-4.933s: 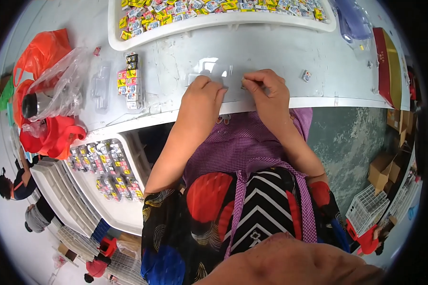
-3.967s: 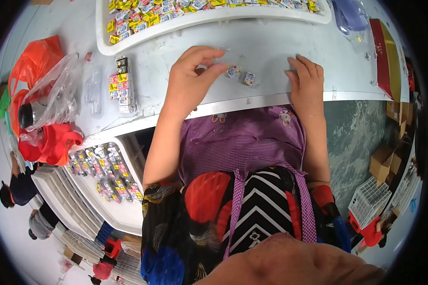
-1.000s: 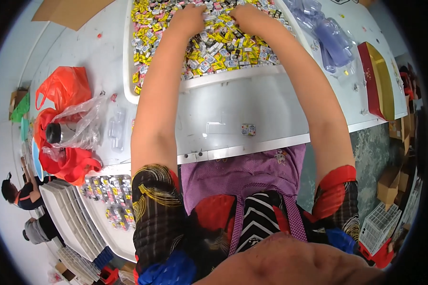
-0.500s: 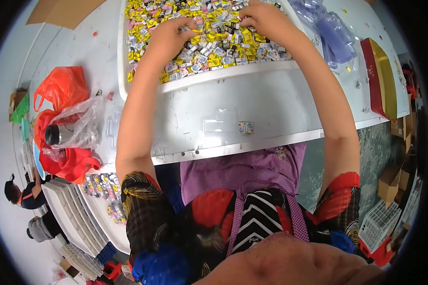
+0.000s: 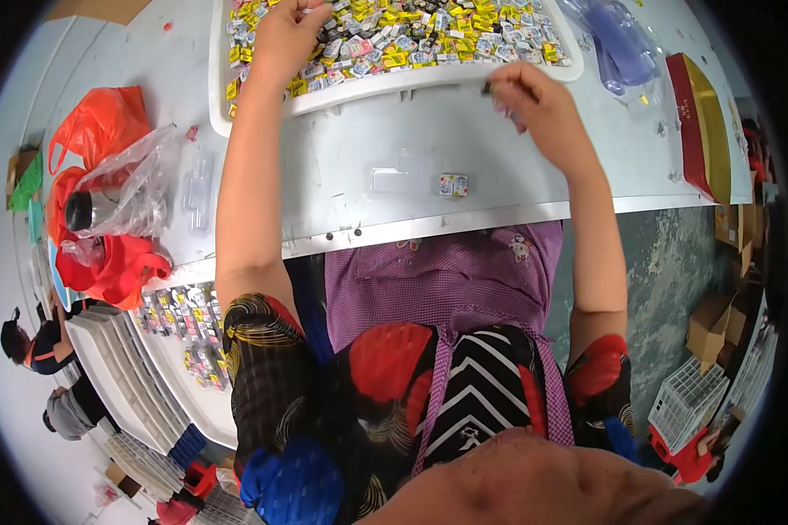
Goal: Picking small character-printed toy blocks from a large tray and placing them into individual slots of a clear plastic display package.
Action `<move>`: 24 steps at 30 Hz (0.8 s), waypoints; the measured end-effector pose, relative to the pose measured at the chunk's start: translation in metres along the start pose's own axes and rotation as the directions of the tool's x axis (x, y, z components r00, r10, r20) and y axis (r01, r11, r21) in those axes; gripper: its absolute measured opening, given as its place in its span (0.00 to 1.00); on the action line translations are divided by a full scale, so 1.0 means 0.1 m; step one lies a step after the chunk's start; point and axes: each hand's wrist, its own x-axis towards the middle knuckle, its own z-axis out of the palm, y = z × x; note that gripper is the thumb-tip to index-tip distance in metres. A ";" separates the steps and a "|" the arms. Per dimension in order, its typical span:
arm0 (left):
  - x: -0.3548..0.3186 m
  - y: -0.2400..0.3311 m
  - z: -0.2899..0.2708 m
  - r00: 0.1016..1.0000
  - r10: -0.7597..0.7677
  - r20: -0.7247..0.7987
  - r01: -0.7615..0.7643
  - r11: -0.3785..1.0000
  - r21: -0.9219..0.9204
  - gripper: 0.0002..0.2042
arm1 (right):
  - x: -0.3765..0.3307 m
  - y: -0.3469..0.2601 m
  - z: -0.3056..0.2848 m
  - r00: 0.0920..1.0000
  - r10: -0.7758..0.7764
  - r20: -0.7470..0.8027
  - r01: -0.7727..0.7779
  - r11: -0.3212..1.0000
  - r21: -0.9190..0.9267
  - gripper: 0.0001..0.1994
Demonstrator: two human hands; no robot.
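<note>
A white tray (image 5: 429, 80) full of small block-shaped pieces in yellow, white, black and pink wrappers (image 5: 394, 42) lies at the far side of the table. Over its left part is my left hand (image 5: 285, 37), fingers curled toward the thumb; whatever they pinch is hidden. My right hand (image 5: 538, 107) hovers in front of the tray's near right rim, pinching a small dark block (image 5: 488, 88); something pinkish shows under its fingers. Between my arms, a pair of small white printed blocks (image 5: 453, 185) sits side by side on the table, right of a clear plastic shell (image 5: 390, 179).
At left are a red plastic bag (image 5: 107, 127), a dark-capped bottle (image 5: 86, 210) in clear plastic and another clear shell (image 5: 199, 192). Clear plastic packaging (image 5: 617, 48) and a red-and-gold box (image 5: 699, 127) lie at right. Below left, a white tray (image 5: 184, 398) holds filled packs; two people are beyond.
My right hand has come out of the tray toward me, carrying a small dark block. My left hand has shifted slightly up and left in view, still over the tray.
</note>
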 end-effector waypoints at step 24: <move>-1.49 -0.35 0.24 0.911 0.270 0.313 -0.205 0.952 -0.226 0.08 | -0.26 0.19 0.66 0.873 -0.384 0.301 0.485 0.745 -0.458 0.08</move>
